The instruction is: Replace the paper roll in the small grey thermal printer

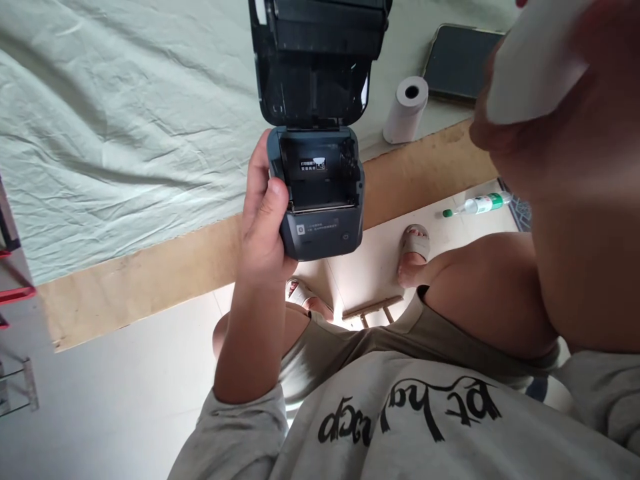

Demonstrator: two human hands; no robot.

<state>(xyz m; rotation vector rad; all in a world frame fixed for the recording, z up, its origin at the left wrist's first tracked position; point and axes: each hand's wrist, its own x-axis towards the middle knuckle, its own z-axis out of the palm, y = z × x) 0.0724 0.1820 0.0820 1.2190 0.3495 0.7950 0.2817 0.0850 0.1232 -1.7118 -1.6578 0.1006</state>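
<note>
My left hand is wrapped round the side of a small dark portable printer, thumb along its edge. The printer's lid stands wide open, swung away from me. Inside, the paper bay shows a small printed label and no roll. At the upper right, close to the camera, my right hand is closed on a white roll-like object; both are blurred, and its exact kind is unclear. A white paper roll stands upright on the table, to the right of the printer.
A dark phone lies behind the paper roll. Pale green cloth covers the table up to its bare wooden edge. On the floor below are a plastic bottle and my sandalled feet. Red and metal frames stand at the left.
</note>
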